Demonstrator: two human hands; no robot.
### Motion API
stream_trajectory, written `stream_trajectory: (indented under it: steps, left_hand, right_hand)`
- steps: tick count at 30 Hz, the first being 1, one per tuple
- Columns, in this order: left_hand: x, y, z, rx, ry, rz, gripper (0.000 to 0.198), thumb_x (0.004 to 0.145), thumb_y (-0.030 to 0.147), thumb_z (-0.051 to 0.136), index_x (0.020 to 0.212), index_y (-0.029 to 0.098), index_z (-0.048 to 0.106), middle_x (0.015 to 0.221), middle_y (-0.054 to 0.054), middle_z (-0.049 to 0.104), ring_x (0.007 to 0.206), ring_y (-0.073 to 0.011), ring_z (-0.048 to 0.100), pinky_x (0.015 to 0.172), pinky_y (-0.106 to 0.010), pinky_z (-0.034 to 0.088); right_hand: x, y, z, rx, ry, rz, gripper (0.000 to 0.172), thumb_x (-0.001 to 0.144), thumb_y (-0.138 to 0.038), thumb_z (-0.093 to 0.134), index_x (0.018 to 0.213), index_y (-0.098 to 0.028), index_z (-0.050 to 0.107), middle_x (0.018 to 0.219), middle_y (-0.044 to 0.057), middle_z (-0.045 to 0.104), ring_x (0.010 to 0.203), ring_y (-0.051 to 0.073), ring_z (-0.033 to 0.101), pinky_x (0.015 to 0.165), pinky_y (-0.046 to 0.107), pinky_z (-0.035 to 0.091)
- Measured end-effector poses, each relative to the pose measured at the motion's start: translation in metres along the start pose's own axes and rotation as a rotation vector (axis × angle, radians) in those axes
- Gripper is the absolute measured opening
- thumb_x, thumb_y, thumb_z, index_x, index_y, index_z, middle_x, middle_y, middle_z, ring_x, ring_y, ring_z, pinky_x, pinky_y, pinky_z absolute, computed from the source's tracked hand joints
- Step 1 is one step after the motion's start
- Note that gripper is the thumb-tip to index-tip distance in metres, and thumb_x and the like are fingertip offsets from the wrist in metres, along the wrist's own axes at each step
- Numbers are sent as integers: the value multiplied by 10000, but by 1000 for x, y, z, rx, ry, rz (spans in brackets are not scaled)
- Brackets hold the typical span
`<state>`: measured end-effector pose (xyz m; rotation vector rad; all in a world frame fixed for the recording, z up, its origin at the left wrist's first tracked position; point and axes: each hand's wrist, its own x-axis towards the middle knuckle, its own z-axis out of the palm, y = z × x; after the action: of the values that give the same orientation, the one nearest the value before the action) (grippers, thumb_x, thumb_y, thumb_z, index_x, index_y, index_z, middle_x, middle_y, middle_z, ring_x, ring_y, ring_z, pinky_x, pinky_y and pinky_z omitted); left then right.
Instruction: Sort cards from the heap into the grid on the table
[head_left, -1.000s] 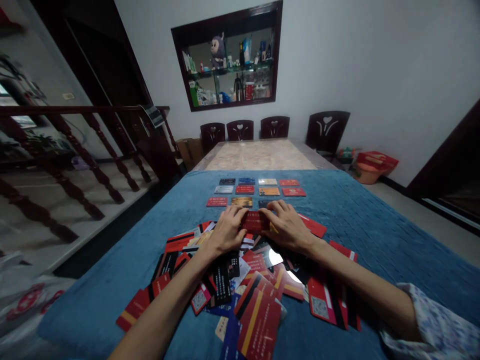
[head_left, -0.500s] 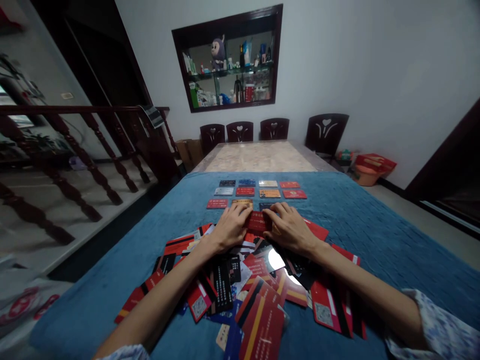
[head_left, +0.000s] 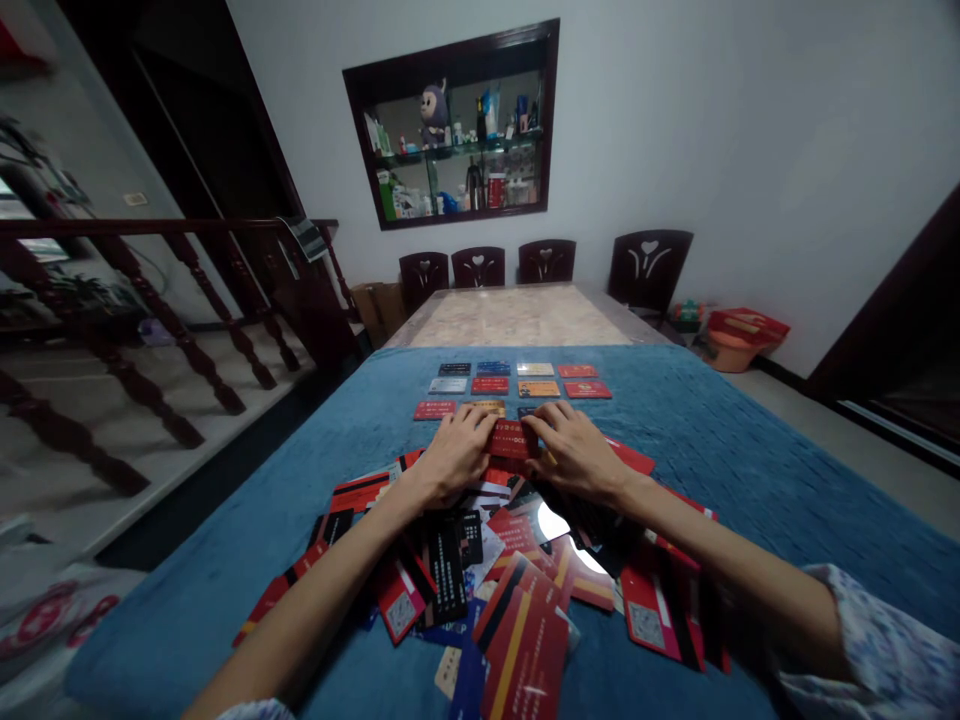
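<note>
My left hand (head_left: 454,455) and my right hand (head_left: 574,450) together pinch a red card (head_left: 512,438) by its two short ends, just above a loose heap of cards (head_left: 517,590) on the blue cloth (head_left: 712,440). The heap holds several red, black and blue cards, some face down with dark stripes. Beyond my hands lie neat rows of cards (head_left: 517,383), laid flat and side by side. The held card hovers near the closest row.
The cloth covers the near part of a long table; its bare marble top (head_left: 517,315) shows farther off. Dark chairs (head_left: 649,265) stand at the far end. A wooden railing (head_left: 150,300) runs on the left. A wall cabinet (head_left: 457,125) holds bottles.
Both hands, with the red card between them, have edged slightly away from me towards the rows. The view has dipped a little.
</note>
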<state>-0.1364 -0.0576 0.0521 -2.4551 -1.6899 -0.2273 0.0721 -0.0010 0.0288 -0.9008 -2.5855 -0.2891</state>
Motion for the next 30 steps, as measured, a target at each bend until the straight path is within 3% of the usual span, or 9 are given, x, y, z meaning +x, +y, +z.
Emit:
stream_trajectory:
  steps: [13, 18, 24, 30]
  left_hand:
    - [-17, -27, -19, 44, -94, -98, 506, 829, 177, 539, 1328, 154, 457, 1359, -153, 502, 1229, -300, 449, 992, -459, 430]
    - [-18, -49, -23, 52, -134, -146, 557, 793, 120, 555, 1336, 176, 444, 1344, -136, 508, 1193, -291, 479, 953, -432, 450]
    - [-15, -79, -27, 53, -137, -171, 478, 775, 94, 552, 1239, 194, 507, 1272, -114, 532, 1143, -267, 508, 956, -397, 444]
    - [-6, -108, -21, 54, -172, -220, 443, 755, 84, 548, 1188, 171, 530, 1226, -114, 536, 1134, -260, 517, 957, -368, 450]
  right_hand:
    - [43, -23, -17, -3, -152, -60, 458, 851, -457, 641, 1186, -146, 606, 1185, 163, 575, 1115, 305, 473, 873, 408, 424]
    - [70, -36, -16, 8, -208, -47, 518, 843, -470, 647, 1240, -142, 588, 1216, 170, 572, 1147, 321, 468, 897, 435, 436]
    - [104, -45, -10, -15, -256, -40, 406, 832, -432, 648, 1126, -152, 640, 1219, 178, 566, 1159, 325, 464, 888, 439, 456]
    - [136, -49, 6, 10, -309, -15, 415, 826, -467, 646, 1133, -188, 645, 1264, 175, 553, 1192, 337, 448, 920, 500, 440]
